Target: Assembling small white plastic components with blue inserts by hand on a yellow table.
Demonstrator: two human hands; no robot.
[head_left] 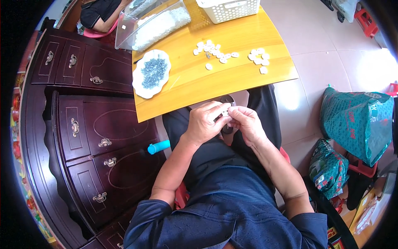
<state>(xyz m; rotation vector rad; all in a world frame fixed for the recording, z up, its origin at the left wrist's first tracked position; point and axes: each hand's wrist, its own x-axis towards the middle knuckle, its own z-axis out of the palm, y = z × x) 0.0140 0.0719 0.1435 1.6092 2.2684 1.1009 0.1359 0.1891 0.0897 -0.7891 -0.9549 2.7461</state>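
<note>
Just in front of the table's near edge, my left hand (206, 121) and my right hand (248, 121) meet above my lap. Between their fingertips they pinch a small white plastic piece (225, 112), mostly covered by the fingers. On the yellow wooden table (195, 89) lies a loose cluster of similar small white pieces (215, 52). A smaller group of white pieces (258, 57) sits to its right. A white scalloped plate (144, 92) at the table's left side holds a heap of thin grey metal pins or nails (154, 72).
A clear bin (124, 35) full of white pieces and a white perforated basket (232, 13) stand at the table's far side. Dark wooden cabinets (112, 120) border the left. Teal bags (352, 120) rest at the right. Another person's arm (105, 25) shows far left.
</note>
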